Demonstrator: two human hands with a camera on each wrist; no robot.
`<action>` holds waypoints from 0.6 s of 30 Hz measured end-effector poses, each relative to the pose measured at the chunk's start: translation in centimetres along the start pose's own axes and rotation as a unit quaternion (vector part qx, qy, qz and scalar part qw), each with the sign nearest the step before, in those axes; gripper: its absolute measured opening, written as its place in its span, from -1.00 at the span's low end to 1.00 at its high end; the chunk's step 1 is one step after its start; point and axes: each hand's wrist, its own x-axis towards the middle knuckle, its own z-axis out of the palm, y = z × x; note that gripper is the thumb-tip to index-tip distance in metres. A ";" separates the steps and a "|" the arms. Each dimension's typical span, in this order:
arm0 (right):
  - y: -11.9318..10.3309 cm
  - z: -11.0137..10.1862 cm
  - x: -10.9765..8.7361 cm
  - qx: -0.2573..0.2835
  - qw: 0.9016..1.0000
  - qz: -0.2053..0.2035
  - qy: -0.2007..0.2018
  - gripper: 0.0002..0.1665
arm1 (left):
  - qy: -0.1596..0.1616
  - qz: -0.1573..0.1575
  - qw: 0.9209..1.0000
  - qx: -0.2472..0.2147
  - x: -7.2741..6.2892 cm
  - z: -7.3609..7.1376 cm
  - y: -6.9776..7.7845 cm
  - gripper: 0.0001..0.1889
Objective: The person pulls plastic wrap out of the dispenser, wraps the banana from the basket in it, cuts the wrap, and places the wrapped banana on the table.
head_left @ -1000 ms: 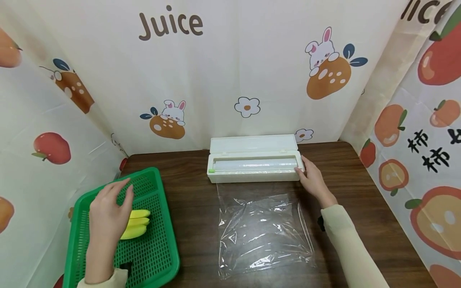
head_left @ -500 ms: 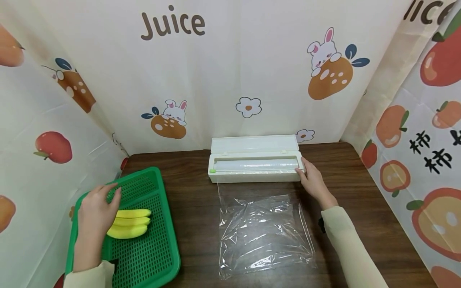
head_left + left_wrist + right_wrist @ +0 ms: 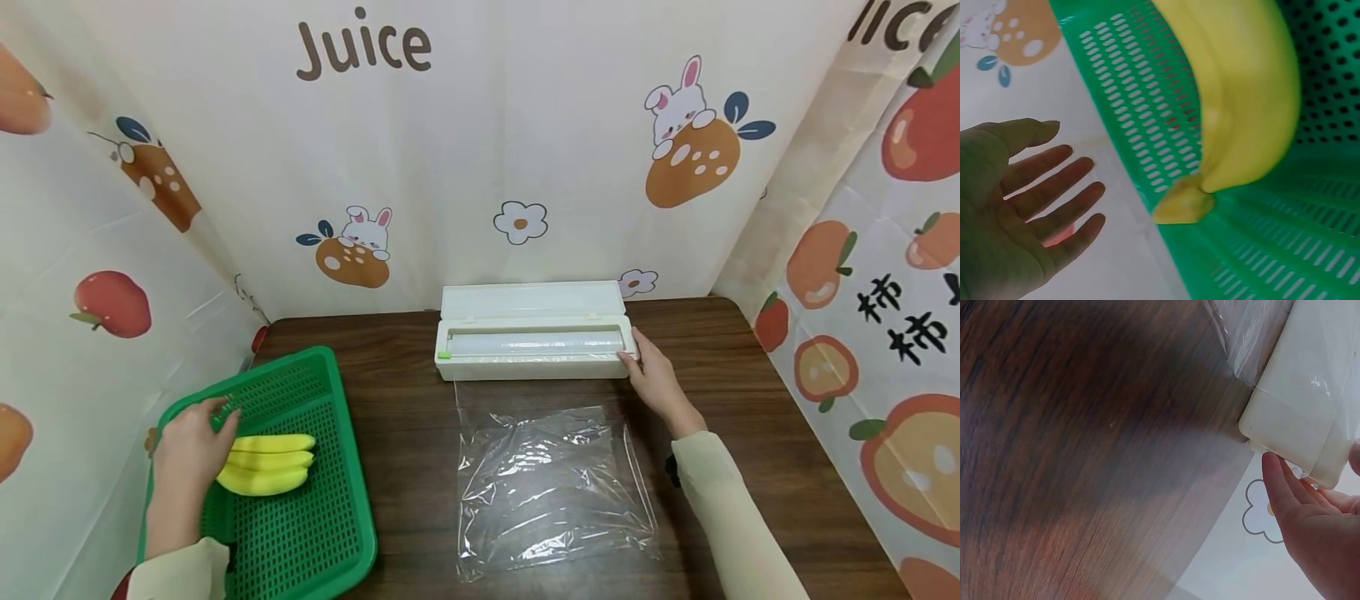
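My left hand (image 3: 187, 443) hovers over the left side of a green plastic basket (image 3: 351, 492), thumb and fingers apart with nothing between them. Beside it in the basket lies a bunch of yellow bananas (image 3: 272, 463); its stem (image 3: 1184, 201) shows close to my fingertips (image 3: 1099, 187) in the left wrist view. At the back of the table, a white cling film dispenser (image 3: 525, 368) stands with its lid (image 3: 536, 300) raised. My right hand (image 3: 660, 379) grips the dispenser's right end, thumb at the front. A sheet of clear cling film (image 3: 555, 500) spreads from it toward me.
The dark wooden table (image 3: 405, 417) carries everything. A printed curtain (image 3: 465, 125) rises behind the dispenser and along both sides. A small green slider (image 3: 444, 355) sits at the dispenser's left end.
My left hand has moved left and lower over the basket, uncovering more of the bananas. The right hand, dispenser and film have stayed in place.
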 end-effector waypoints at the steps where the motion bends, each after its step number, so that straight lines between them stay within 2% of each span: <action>1: 0.0 0.0 0.0 0.001 1.000 0.001 -0.001 -0.25 | -0.009 -0.002 1.000 0.005 0.1 0.1 -0.3 -0.51; 10: 0.2 0.3 -0.2 0.003 1.000 0.002 -0.004 -0.25 | -0.074 -0.026 0.996 0.037 0.3 1.4 -3.1 -0.43; 14: 0.3 0.3 -0.2 0.005 1.000 0.000 0.001 -0.26 | -0.090 -0.029 0.995 0.044 0.4 1.7 -3.5 -0.41; 18: 0.2 0.2 -0.2 0.006 1.000 0.000 0.004 -0.26 | -0.128 -0.042 0.990 0.047 0.6 1.8 -3.7 -0.37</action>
